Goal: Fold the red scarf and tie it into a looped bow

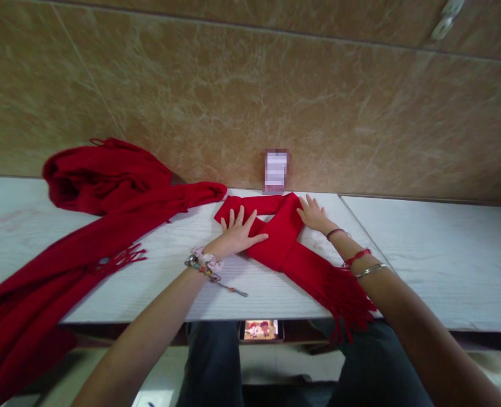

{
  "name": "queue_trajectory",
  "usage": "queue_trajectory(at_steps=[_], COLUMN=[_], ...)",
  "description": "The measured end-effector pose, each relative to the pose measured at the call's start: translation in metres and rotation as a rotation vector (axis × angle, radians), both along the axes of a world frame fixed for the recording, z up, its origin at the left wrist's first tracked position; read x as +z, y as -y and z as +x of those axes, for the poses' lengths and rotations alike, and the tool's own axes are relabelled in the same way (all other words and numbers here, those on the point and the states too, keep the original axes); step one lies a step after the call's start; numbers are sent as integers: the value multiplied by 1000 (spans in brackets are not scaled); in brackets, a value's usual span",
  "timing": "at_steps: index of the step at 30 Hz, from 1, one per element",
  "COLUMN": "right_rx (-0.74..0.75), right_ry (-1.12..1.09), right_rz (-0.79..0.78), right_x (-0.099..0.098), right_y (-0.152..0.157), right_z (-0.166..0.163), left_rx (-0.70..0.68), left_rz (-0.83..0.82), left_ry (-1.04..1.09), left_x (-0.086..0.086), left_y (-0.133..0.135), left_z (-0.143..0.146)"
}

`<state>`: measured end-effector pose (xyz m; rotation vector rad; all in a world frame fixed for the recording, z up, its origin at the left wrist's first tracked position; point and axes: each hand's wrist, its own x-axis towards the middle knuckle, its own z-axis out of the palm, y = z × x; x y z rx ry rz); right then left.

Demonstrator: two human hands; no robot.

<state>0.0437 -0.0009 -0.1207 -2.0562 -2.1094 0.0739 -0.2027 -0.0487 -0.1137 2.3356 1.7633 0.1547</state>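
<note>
A red fringed scarf [282, 237] lies folded into a crossed loop on the white tabletop, its tassels hanging over the front edge at the right. My left hand [236, 233] rests flat with spread fingers on the left side of the loop. At the loop's upper right corner, my right hand [314, 215] lies with its fingers extended, the fingertips touching or just beside the cloth. Neither hand grips the fabric. Bracelets circle both wrists.
More red scarves [119, 186] are heaped on the left, trailing over the front edge. A small pale card [276, 169], blurred out, leans against the brown marbled wall [233, 96]. A phone [261, 330] with a lit screen sits below the table's front edge [157, 316].
</note>
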Motion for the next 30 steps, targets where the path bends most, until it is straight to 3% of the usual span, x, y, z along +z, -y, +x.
queue_trajectory(at_steps=[3,6,8,11,14,17,19,23,26,30], right_rx=[157,473,583,551,538,611,616,603,626,546], right_ry=[-40,-24,12,-38,-129,-52,27,75,102,66], right_rz=[105,3,-71,11,140,50,-13,42,-9,-21], right_x=[5,1,1,12,26,20,6,-11,-4,10], right_y=[14,42,62,85,106,129,142,149,141,138], right_z=[-15,-30,-34,-30,-20,-16,-18,-16,-2,20], left_rx=[16,1,-4,-95,-337,-483,-494,-500,-482,-446], left_rz=[29,-56,-62,-55,-79,-159,-213,-196,-154,-99], left_ry=[-1,-64,-78,-32,-2,-68,-96,-57,-44,-30], left_x=[4,4,4,10,16,14,11,3,1,6], left_y=[-1,-1,-1,2,8,11,10,3,0,7], left_z=[-4,-5,-6,-7,-7,-7,-6,-3,6,18])
